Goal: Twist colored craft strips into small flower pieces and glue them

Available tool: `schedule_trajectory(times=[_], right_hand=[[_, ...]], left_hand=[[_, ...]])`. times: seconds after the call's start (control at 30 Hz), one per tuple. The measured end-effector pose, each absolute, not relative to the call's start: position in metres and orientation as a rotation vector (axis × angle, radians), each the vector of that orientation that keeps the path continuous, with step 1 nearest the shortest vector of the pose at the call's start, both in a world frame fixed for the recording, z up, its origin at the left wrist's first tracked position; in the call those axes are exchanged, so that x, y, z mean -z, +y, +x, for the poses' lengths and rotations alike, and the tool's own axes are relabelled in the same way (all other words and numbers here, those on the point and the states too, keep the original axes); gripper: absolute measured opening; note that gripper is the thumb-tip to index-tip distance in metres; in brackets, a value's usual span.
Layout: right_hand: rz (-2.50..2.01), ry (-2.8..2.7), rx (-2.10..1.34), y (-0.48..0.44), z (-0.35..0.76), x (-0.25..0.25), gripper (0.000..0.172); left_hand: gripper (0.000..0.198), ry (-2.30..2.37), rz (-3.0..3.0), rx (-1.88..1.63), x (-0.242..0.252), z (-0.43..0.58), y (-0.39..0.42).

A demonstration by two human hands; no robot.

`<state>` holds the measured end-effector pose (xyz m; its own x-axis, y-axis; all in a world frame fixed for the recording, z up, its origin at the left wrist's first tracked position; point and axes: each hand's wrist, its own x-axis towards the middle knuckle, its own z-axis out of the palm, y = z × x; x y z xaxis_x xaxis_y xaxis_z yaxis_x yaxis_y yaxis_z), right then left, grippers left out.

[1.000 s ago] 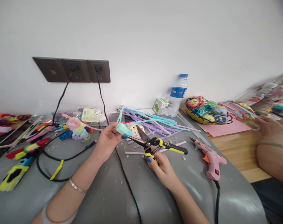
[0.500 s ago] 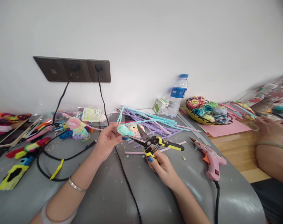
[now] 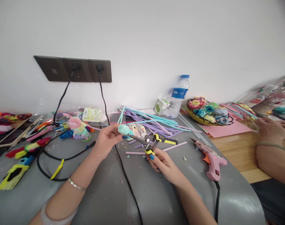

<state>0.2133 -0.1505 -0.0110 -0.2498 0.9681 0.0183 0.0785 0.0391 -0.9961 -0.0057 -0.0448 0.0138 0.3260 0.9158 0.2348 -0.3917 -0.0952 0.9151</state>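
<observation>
Between the thumb and fingers of my left hand [image 3: 109, 137] is a fluffy mint-green pipe cleaner piece [image 3: 124, 130], bunched into a small ball. My right hand [image 3: 161, 161] is wrapped round the yellow-and-black handles of a pair of pruning scissors [image 3: 150, 142]. Their blades point left, and the tips touch or nearly touch the underside of the mint-green piece. Whether the blades bite into it I cannot tell. Behind the scissors lies a loose pile of purple, mint and pink pipe cleaners [image 3: 154, 123], beside a small printed card [image 3: 139, 129].
A pink glue gun [image 3: 211, 159] lies at the right, its cord running forward. Behind stand a water bottle [image 3: 178, 97] and a basket [image 3: 191, 115] of fabric-like flowers. Black cables [image 3: 125, 175] cross the grey table. Another person's hand [image 3: 271, 129] is at far right.
The scissors' blades have come together, with their handles closer. My left hand and the mint-green piece stay almost in place. The other person's hands have shifted slightly.
</observation>
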Motion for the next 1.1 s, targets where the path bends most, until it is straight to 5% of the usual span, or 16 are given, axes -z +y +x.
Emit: schedule_trajectory(times=[1.1], right_hand=[[-1.205, -1.485, -1.368, -0.148, 0.210, 0.009, 0.044]], left_hand=[[0.026, 0.586, 1.494, -1.237, -0.017, -0.012, -0.040]])
